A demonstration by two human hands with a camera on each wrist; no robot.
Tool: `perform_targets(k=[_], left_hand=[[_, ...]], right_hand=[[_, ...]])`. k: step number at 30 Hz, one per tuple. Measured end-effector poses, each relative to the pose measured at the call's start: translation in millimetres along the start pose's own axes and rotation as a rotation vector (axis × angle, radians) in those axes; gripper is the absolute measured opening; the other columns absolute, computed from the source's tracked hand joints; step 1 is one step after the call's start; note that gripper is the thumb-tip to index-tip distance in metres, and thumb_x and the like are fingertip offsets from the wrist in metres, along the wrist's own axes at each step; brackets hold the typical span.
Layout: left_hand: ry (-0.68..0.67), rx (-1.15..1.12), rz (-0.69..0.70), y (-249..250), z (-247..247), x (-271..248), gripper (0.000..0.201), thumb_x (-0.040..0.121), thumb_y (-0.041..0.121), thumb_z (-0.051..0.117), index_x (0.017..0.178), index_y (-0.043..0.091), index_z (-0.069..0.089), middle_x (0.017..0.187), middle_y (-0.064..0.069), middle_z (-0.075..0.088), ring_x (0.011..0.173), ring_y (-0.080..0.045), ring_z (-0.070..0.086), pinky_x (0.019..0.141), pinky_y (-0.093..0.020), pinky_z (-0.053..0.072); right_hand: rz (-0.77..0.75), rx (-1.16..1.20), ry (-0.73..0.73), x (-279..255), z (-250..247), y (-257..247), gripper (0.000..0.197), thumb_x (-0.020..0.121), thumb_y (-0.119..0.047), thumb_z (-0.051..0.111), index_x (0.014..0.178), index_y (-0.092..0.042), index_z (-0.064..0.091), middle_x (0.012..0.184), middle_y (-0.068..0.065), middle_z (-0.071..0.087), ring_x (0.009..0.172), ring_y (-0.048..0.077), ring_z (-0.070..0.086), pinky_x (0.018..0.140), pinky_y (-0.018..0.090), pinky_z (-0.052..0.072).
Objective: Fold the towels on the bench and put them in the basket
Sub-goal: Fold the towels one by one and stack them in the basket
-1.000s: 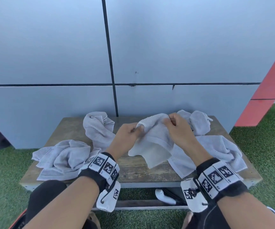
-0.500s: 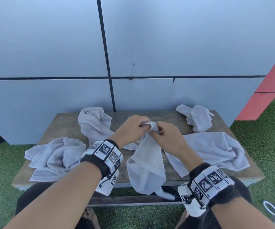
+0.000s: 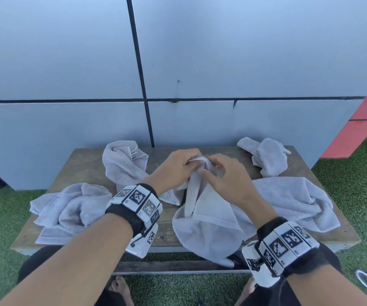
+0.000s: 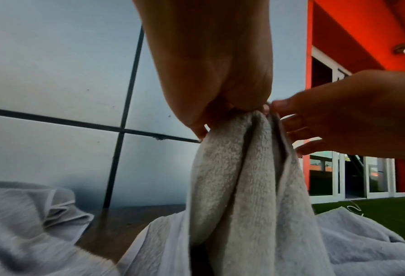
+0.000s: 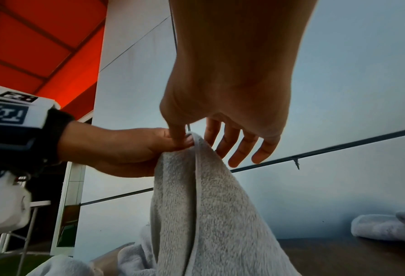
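Note:
A grey towel [image 3: 207,221] hangs bunched from my left hand [image 3: 179,164], which grips its gathered top above the middle of the wooden bench [image 3: 85,164]. The towel's lower part drapes over the bench's front edge. My right hand [image 3: 224,180] is right beside the left one. In the right wrist view its thumb [image 5: 179,133] lies against the towel [image 5: 196,205] top, with the fingers [image 5: 241,155] straight and spread behind the hem. The left wrist view shows the towel [image 4: 243,186] falling in folds from my left hand [image 4: 208,74]. No basket is in view.
Several other crumpled grey towels lie on the bench: back left [image 3: 123,166], front left [image 3: 72,208], back right [image 3: 266,157], front right [image 3: 293,199]. A grey panelled wall [image 3: 222,62] stands close behind. Green turf [image 3: 354,184] surrounds the bench; a red panel [image 3: 359,131] leans at right.
My hands came together, gathering the towel's top edge into my left hand. The towel now hangs lower over the bench front, and my right fingers have spread out.

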State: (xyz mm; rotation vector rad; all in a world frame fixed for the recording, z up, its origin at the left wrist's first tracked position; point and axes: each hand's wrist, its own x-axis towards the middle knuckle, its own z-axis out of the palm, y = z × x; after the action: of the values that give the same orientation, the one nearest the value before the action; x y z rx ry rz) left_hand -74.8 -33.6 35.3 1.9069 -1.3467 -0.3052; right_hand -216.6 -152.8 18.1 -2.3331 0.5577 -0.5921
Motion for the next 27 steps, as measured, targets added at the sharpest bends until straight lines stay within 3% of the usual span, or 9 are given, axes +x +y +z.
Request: perform_targets(k=[3, 6, 10, 13, 16, 19, 21, 23, 27], left_hand=[[-0.021, 0.008, 0.027, 8, -1, 7, 0.018, 0.096, 0.025, 0.064, 0.082, 0.013, 0.063, 0.071, 0.005, 0.059, 0.063, -0.004, 0.05, 0.059, -0.015, 0.035], [-0.084, 0.014, -0.051, -6, -10, 5, 0.031, 0.092, 0.027, 0.07, 0.074, 0.006, 0.056, 0.063, 0.007, 0.052, 0.053, 0.0, 0.049, 0.055, -0.013, 0.037], [-0.013, 0.175, -0.189, -35, -18, -1, 0.044, 0.094, 0.028, 0.066, 0.065, 0.004, 0.045, 0.058, 0.002, 0.04, 0.05, -0.006, 0.035, 0.057, -0.028, 0.03], [0.058, 0.155, -0.178, -31, -22, 0, 0.041, 0.095, 0.025, 0.065, 0.063, 0.01, 0.045, 0.055, 0.006, 0.039, 0.048, -0.003, 0.04, 0.052, -0.018, 0.031], [0.026, 0.092, -0.08, -4, -20, 12, 0.036, 0.095, 0.024, 0.065, 0.066, 0.009, 0.05, 0.057, 0.007, 0.041, 0.05, -0.001, 0.04, 0.053, -0.017, 0.031], [-0.079, 0.068, 0.01, 24, -14, 23, 0.021, 0.094, 0.022, 0.068, 0.078, 0.008, 0.064, 0.062, 0.008, 0.049, 0.054, 0.001, 0.044, 0.055, -0.015, 0.033], [-0.079, 0.101, 0.017, 30, -17, 24, 0.015, 0.092, 0.023, 0.07, 0.085, 0.011, 0.068, 0.066, 0.008, 0.055, 0.056, 0.002, 0.046, 0.057, -0.015, 0.034], [-0.044, 0.166, -0.053, 23, -25, 21, 0.017, 0.091, 0.026, 0.071, 0.082, 0.012, 0.066, 0.065, 0.006, 0.055, 0.055, 0.001, 0.045, 0.057, -0.019, 0.034], [-0.008, 0.239, -0.258, -3, -46, 2, 0.036, 0.095, 0.031, 0.066, 0.065, 0.012, 0.056, 0.055, 0.006, 0.043, 0.051, -0.008, 0.039, 0.052, -0.023, 0.03]], right_hand=[[-0.02, -0.038, 0.073, 7, -8, -1, 0.01, 0.089, -0.031, 0.057, 0.08, -0.026, 0.06, 0.071, -0.01, 0.062, 0.07, 0.014, 0.058, 0.071, 0.042, 0.051], [0.021, 0.055, 0.225, 12, -25, 2, 0.016, 0.092, -0.015, 0.054, 0.085, -0.026, 0.064, 0.075, -0.01, 0.065, 0.073, 0.008, 0.059, 0.069, 0.029, 0.048], [0.142, 0.125, 0.374, 17, -39, 15, 0.019, 0.097, -0.012, 0.05, 0.085, -0.016, 0.064, 0.064, -0.009, 0.054, 0.058, 0.009, 0.048, 0.061, 0.03, 0.042], [0.151, 0.158, 0.345, 17, -37, 26, 0.018, 0.094, -0.011, 0.057, 0.108, -0.016, 0.067, 0.092, -0.009, 0.065, 0.086, 0.01, 0.059, 0.085, 0.033, 0.049], [0.01, 0.044, 0.126, 13, -20, 20, 0.043, 0.086, -0.03, 0.072, 0.126, -0.022, 0.059, 0.117, -0.009, 0.061, 0.112, 0.016, 0.046, 0.097, 0.027, 0.035], [-0.059, -0.109, 0.038, 18, -6, 11, 0.024, 0.084, -0.05, 0.056, 0.099, -0.031, 0.06, 0.097, -0.011, 0.061, 0.103, 0.022, 0.052, 0.091, 0.032, 0.037], [-0.057, -0.145, 0.081, 21, -11, 8, 0.016, 0.087, -0.043, 0.052, 0.081, -0.029, 0.053, 0.079, -0.007, 0.056, 0.086, 0.026, 0.055, 0.08, 0.04, 0.044], [-0.019, -0.064, 0.153, 22, -25, 5, 0.009, 0.091, -0.029, 0.056, 0.083, -0.025, 0.055, 0.077, -0.002, 0.057, 0.078, 0.025, 0.055, 0.071, 0.041, 0.046], [0.141, 0.033, 0.244, 21, -51, 9, 0.006, 0.092, -0.017, 0.055, 0.095, -0.018, 0.061, 0.079, -0.002, 0.062, 0.079, 0.025, 0.06, 0.072, 0.04, 0.05]])
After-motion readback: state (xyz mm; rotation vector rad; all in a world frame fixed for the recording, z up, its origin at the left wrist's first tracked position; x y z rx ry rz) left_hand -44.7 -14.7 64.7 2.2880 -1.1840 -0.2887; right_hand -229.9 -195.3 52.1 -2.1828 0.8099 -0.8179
